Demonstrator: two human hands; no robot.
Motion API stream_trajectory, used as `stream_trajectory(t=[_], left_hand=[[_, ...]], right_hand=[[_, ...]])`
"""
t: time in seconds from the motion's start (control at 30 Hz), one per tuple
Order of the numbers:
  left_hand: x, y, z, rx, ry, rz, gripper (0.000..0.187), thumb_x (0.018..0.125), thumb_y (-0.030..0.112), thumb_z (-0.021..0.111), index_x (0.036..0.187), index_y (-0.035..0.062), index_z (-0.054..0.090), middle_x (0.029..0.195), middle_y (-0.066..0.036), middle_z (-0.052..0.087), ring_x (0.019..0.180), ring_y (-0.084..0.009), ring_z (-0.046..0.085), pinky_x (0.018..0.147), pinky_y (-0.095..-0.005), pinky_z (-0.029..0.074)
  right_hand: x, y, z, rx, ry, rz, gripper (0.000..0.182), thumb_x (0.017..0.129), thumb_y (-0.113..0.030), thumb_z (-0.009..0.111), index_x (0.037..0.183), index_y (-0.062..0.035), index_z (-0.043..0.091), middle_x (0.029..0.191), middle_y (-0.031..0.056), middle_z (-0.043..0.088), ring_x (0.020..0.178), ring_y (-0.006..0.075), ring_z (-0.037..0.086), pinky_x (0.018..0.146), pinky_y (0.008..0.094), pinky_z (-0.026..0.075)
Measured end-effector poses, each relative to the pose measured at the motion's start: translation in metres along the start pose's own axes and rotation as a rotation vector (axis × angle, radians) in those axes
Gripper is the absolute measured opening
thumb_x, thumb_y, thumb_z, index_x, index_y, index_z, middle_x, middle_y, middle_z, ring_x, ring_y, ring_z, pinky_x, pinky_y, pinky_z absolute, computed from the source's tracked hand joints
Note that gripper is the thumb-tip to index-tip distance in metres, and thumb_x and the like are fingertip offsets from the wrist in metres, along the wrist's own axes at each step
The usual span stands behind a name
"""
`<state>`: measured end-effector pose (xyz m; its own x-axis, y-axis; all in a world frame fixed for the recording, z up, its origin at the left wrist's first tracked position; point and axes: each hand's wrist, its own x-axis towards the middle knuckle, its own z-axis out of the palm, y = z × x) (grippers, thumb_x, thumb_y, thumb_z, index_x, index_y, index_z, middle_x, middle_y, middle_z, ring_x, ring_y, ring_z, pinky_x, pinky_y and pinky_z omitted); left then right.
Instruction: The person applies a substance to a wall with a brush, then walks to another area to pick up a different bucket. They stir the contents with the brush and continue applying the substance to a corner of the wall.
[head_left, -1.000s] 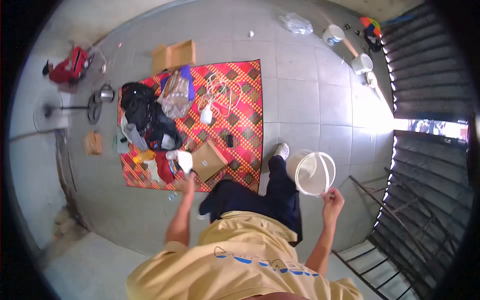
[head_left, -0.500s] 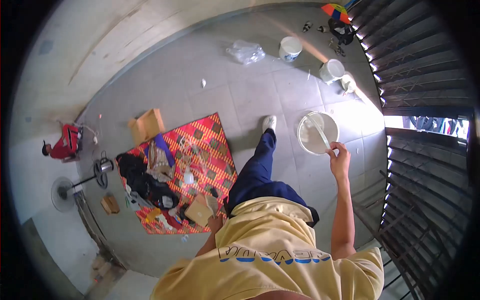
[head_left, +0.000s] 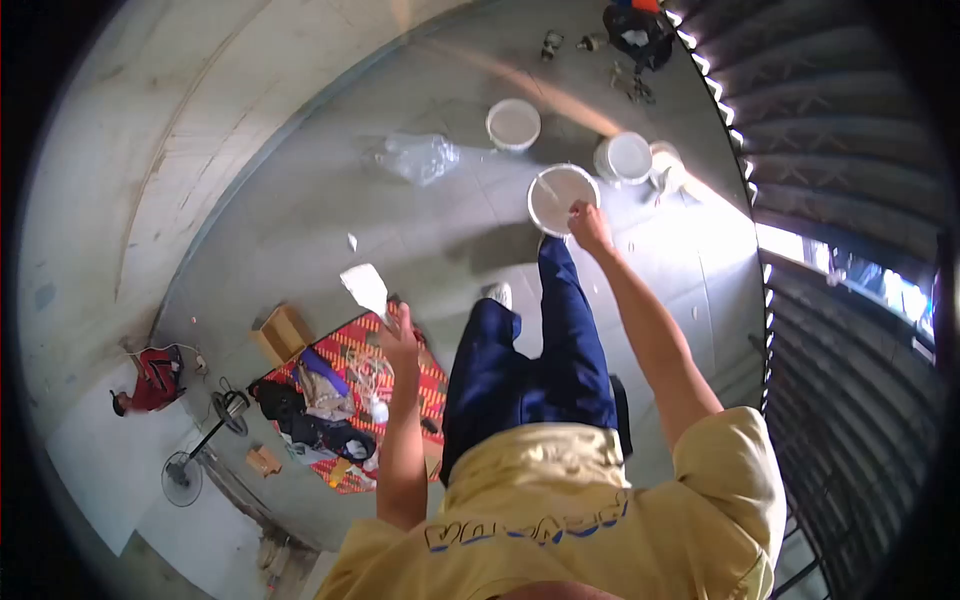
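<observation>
Smooth plastic held bucket [head_left: 556, 210], glossy plastic bag [head_left: 422, 158], matt cloth trousers [head_left: 540, 392]

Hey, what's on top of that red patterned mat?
On the mat: a dark heap, a purple item and tangled pale cable. Your left hand and forearm hide part of it; whatever lies beneath the heap is covered.

1. We see outlined capitals [head_left: 545, 533] across the front of a yellow shirt [head_left: 690, 520], upside down from this angle and apparently spelling "NEVADA."
2. Between collar and gathered hem, we find creases bending the letters, some hard to read.
</observation>
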<state>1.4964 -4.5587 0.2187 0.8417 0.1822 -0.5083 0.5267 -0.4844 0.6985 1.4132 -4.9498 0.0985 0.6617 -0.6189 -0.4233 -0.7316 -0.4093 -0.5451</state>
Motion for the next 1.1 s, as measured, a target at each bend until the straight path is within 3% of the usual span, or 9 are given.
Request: stream_trajectory(t=[0.17, 0.23, 0.4, 0.53, 0.63, 0.7, 0.77, 0.9, 1.1], left_hand=[[0.021, -0.002, 0.135, 0.492, 0.038, 0.273, 0.052, 0.081, 0.046, 0.068, 0.061, -0.0001, 0.053, 0.055, -0.011, 0.054, 0.050, -0.0217, 0.055, 0.057, -0.0385, 0.044], [0.012, 0.007, 0.174, 0.595, 0.016, 0.096, 0.061, 0.076, 0.057, 0.067, 0.064, -0.0014, 0.053, 0.064, -0.018, 0.058, 0.062, -0.0358, 0.058, 0.061, -0.0452, 0.045], [-0.014, -0.045, 0.215, 0.754, -0.029, 0.053, 0.062, 0.079, 0.056, 0.064, 0.069, -0.0045, 0.053, 0.066, -0.020, 0.054, 0.064, -0.0381, 0.055, 0.065, -0.0462, 0.044], [-0.006, -0.030, 0.207, 0.741, 0.008, 0.107, 0.061, 0.083, 0.051, 0.062, 0.073, -0.0084, 0.051, 0.067, -0.019, 0.052, 0.062, -0.0362, 0.053, 0.061, -0.0442, 0.043], [0.006, -0.041, 0.184, 0.666, -0.064, 0.017, 0.058, 0.087, 0.046, 0.060, 0.063, -0.0054, 0.048, 0.052, -0.014, 0.046, 0.049, -0.0278, 0.045, 0.055, -0.0433, 0.038], [-0.001, 0.001, 0.159, 0.683, -0.174, -0.041, 0.052, 0.090, 0.037, 0.058, 0.064, -0.0064, 0.049, 0.051, -0.013, 0.045, 0.049, -0.0218, 0.043, 0.052, -0.0415, 0.036], [-0.007, 0.013, 0.134, 0.517, -0.104, 0.315, 0.049, 0.090, 0.037, 0.058, 0.069, -0.0067, 0.050, 0.054, -0.014, 0.046, 0.052, -0.0221, 0.044, 0.053, -0.0406, 0.036], [-0.008, 0.044, 0.105, 0.594, -0.262, 0.002, 0.042, 0.088, 0.030, 0.062, 0.072, -0.0052, 0.048, 0.053, -0.012, 0.043, 0.049, -0.0209, 0.043, 0.050, -0.0379, 0.035], [-0.018, 0.058, 0.108, 0.482, -0.279, 0.056, 0.036, 0.083, 0.026, 0.070, 0.070, -0.0001, 0.049, 0.056, -0.008, 0.045, 0.050, -0.0195, 0.045, 0.051, -0.0345, 0.038]], right_hand=[[0.124, 0.038, 0.049, -0.151, -0.098, -0.041, 0.018, 0.075, -0.010, 0.059, 0.093, -0.0065, 0.063, 0.095, 0.0182, 0.065, 0.090, 0.0369, 0.063, 0.075, 0.0466, 0.051], [0.160, 0.061, 0.072, -0.191, -0.097, -0.063, 0.017, 0.075, -0.011, 0.060, 0.091, -0.0067, 0.062, 0.093, 0.0179, 0.065, 0.087, 0.0379, 0.063, 0.073, 0.0471, 0.051], [0.200, 0.091, 0.113, -0.214, -0.199, -0.023, 0.017, 0.083, -0.008, 0.050, 0.094, -0.0045, 0.062, 0.102, 0.0159, 0.064, 0.094, 0.0351, 0.062, 0.075, 0.0475, 0.051], [0.155, 0.110, 0.143, -0.407, -0.363, -0.183, 0.040, 0.077, -0.020, 0.065, 0.113, -0.0065, 0.054, 0.124, 0.0117, 0.052, 0.109, 0.0304, 0.054, 0.084, 0.0444, 0.048], [0.077, 0.084, 0.108, -0.299, -0.576, -0.183, 0.047, 0.073, -0.022, 0.067, 0.116, -0.0084, 0.055, 0.106, 0.0162, 0.061, 0.103, 0.0350, 0.057, 0.086, 0.0449, 0.047], [0.027, 0.073, 0.076, -0.124, -0.890, -0.206, 0.038, 0.073, -0.033, 0.070, 0.103, -0.0091, 0.064, 0.106, 0.0107, 0.063, 0.103, 0.0328, 0.057, 0.093, 0.0469, 0.042], [-0.022, 0.062, 0.050, -0.024, -0.788, -0.493, 0.034, 0.073, -0.038, 0.070, 0.090, -0.0089, 0.068, 0.104, 0.0065, 0.063, 0.103, 0.0276, 0.058, 0.103, 0.0511, 0.031], [-0.043, 0.050, 0.045, -0.006, -0.834, -0.296, 0.035, 0.079, -0.043, 0.065, 0.088, -0.0093, 0.069, 0.102, 0.0077, 0.065, 0.108, 0.0252, 0.055, 0.106, 0.0547, 0.023], [-0.098, 0.033, 0.031, 0.044, -0.467, -0.472, 0.020, 0.080, -0.019, 0.065, 0.068, -0.0060, 0.057, 0.070, 0.0107, 0.058, 0.075, 0.0310, 0.058, 0.069, 0.0408, 0.046]])
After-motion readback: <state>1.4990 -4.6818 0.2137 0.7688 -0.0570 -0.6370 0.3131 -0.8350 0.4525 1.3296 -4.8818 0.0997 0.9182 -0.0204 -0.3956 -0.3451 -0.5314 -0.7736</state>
